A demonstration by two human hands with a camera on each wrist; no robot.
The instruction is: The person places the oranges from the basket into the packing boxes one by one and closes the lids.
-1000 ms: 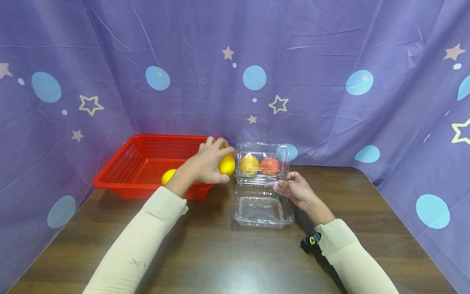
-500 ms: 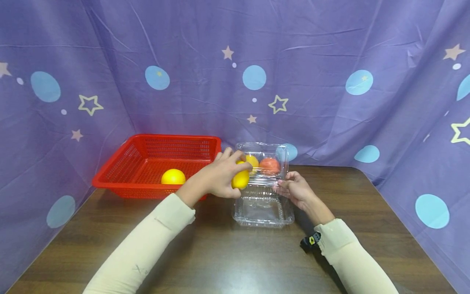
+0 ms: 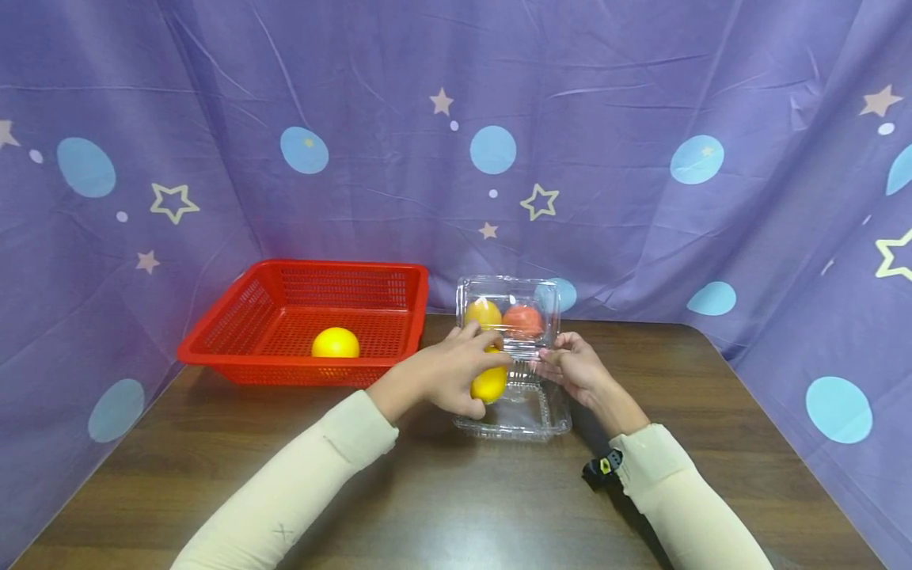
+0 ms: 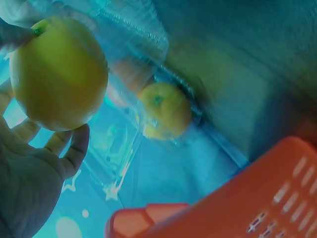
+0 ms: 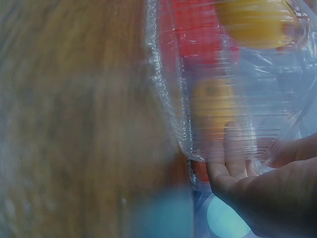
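My left hand (image 3: 452, 370) grips a yellow-orange fruit, an orange (image 3: 489, 382), with fingers and thumb around its sides. It is over the left part of an opened clear plastic clamshell box (image 3: 549, 434). In the left wrist view the orange (image 4: 59, 74) shows a green stem end. My right hand (image 3: 575, 370) pinches the edge of the box's raised lid (image 3: 509, 286) at its lower right corner. Through the lid, a second yellow-orange fruit (image 3: 484, 314) and a red fruit (image 3: 523, 322) show behind it.
At the left stands a red perforated plastic basket (image 3: 249, 362) with one more yellow-orange fruit (image 3: 336, 343) in it. Everything rests on a brown wooden table (image 3: 456, 507). A purple patterned curtain (image 3: 606, 237) hangs right behind the table.
My left hand has carried the orange from beside the basket's right rim rightward and down, over the open box. The right hand has stayed at the lid.
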